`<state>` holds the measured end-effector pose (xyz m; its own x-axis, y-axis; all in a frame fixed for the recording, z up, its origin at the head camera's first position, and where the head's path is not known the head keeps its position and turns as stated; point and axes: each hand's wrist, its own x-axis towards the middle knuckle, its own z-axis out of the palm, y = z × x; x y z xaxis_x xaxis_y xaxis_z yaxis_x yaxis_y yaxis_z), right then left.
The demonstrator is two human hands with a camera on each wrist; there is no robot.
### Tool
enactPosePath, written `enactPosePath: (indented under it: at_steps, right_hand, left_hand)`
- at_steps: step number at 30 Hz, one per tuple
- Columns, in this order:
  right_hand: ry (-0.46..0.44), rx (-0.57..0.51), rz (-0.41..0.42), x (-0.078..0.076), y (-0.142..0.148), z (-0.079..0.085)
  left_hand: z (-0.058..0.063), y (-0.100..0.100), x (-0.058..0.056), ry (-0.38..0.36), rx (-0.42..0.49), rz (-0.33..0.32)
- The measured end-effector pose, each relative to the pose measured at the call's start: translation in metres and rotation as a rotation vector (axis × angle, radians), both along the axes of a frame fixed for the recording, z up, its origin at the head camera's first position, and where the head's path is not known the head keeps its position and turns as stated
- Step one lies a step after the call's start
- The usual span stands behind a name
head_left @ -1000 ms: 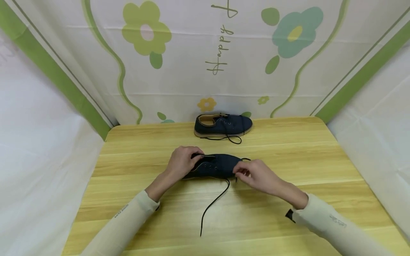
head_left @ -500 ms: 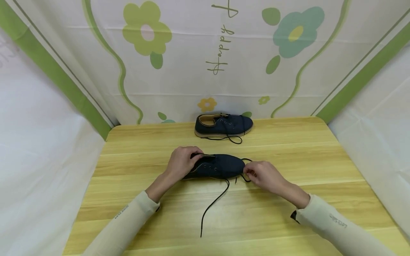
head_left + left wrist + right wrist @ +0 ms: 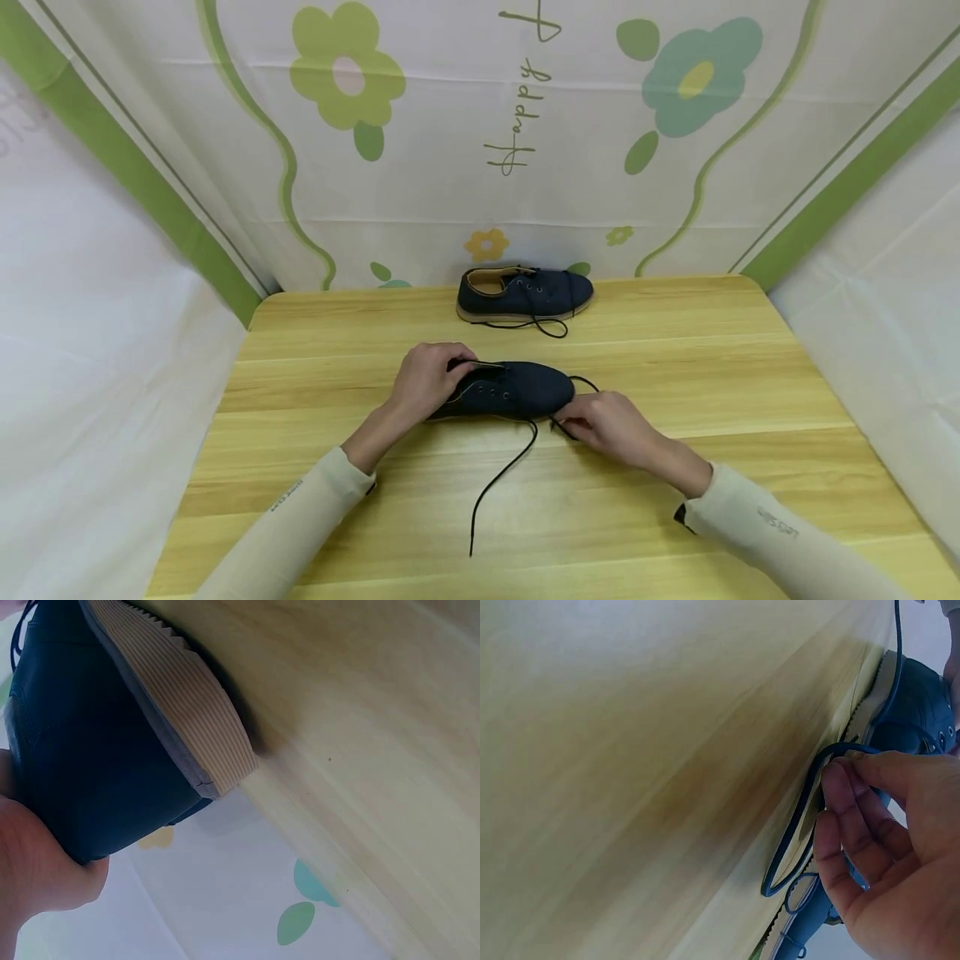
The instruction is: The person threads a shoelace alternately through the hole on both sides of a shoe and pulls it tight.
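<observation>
A dark navy lace-up shoe [image 3: 536, 388] sits on the table with its toe to the right. My left hand [image 3: 426, 379] grips it by the collar at the heel end. The left wrist view shows the heel [image 3: 82, 742] and ribbed tan sole [image 3: 180, 697] close up, with the thumb against the upper. Beside the toe, my right hand [image 3: 611, 427] pinches a dark shoelace between thumb and fingertips. In the right wrist view that shoelace [image 3: 805, 791] hangs in a loop from the pinch. Another lace length [image 3: 495, 479] trails from the shoe's near side toward the front.
A matching navy shoe [image 3: 555, 292] stands at the table's back edge, its lace [image 3: 553, 328] looped on the wood in front of it. Behind the wooden table [image 3: 337, 333] hangs a white curtain [image 3: 450, 125] with printed flowers; more white cloth lines both sides.
My right hand has shifted right around the toe, then slightly down toward its near side, with the lace bending round beside it. My left hand and the shoe stay put.
</observation>
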<state>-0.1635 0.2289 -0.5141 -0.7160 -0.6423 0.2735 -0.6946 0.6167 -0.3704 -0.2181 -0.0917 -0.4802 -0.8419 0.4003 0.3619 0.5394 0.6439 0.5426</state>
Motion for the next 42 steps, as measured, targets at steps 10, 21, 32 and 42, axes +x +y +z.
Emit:
enactPosePath:
  at_steps: [10, 21, 32, 42]
  right_hand:
    - [0.193, 0.097, -0.010, 0.004, -0.009, -0.007]
    - [0.348, 0.142, 0.008, 0.003, -0.012, -0.015]
    - [0.464, 0.199, 0.035, -0.001, -0.005, -0.016]
    - [0.524, 0.305, 0.050, -0.001, 0.005, -0.015]
  left_hand:
    - [0.000, 0.000, -0.001, 0.002, 0.002, -0.004]
    - [0.001, 0.000, -0.002, -0.021, -0.021, -0.023]
    - [0.003, 0.000, -0.001, -0.010, -0.051, -0.028]
    - [0.003, 0.001, 0.000, 0.039, -0.103, -0.032]
